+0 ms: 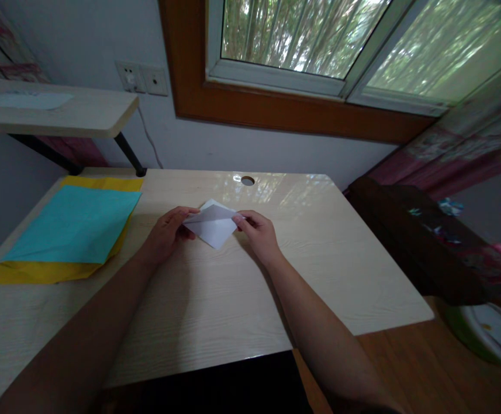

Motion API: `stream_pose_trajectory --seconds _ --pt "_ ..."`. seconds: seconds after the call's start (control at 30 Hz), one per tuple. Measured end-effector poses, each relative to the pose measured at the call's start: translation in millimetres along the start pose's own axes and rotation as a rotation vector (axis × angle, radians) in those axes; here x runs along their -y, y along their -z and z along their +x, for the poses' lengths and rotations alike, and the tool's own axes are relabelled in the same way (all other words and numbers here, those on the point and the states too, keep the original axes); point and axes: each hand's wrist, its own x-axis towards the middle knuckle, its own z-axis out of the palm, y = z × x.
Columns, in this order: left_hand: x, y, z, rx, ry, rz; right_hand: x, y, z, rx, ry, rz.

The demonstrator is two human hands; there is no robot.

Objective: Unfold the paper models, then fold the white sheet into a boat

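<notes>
A small folded sheet of white paper (215, 225), roughly diamond-shaped, is held between my two hands over the middle of the desk. My left hand (170, 230) pinches its left corner, thumb and fingers closed on it. On the opposite side my right hand (256, 230) grips the right corner, the thumb pressed on the near face. A fold line crosses the paper, and a paler flap shows along its top edge. Parts of the fingers are hidden behind the paper.
On the left of the pale wooden desk (340, 276) lie a turquoise sheet (77, 221) and a yellow one (43, 273) beneath it. A raised shelf (95, 112) stands at the back left. A round cable hole (247, 180) sits near the back edge. The desk's right edge drops to the floor.
</notes>
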Motion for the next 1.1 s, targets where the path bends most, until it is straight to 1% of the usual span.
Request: stream_pose_trajectory --seconds 0.1,0.17,0.3,0.5,0.67,0.83,0.97,1.1 --pt "4.5 1.3 1.3 0.070 -0.034 0.040 -1.7 0.9 1.8 -0.018 -0.016 -0.005" --pt "7.0 2.2 2.2 0.086 -0.057 0.091 -2.8 1.1 2.3 -0.022 -0.022 -0.014" --pt "9.7 4.1 3.6 0.039 -0.077 0.174 -6.0 0.6 1.6 -0.003 -0.015 -0.029" --pt "9.6 4.6 4.4 0.001 -0.119 0.163 -5.2 -0.2 -0.3 0.050 -0.005 -0.066" --pt "9.1 1.7 4.0 0.022 -0.145 0.169 -1.7 0.6 -0.6 0.068 -0.002 -0.099" --pt "11.0 1.3 3.8 0.017 -0.197 0.158 -7.1 -0.2 -0.1 0.051 -0.004 -0.066" --pt "10.8 2.1 3.0 0.037 -0.167 0.187 -11.4 -1.5 0.5 0.059 -0.009 0.010" --pt "9.8 2.1 3.0 0.019 -0.158 0.221 -10.0 -1.3 0.3 0.071 -0.005 -0.006"
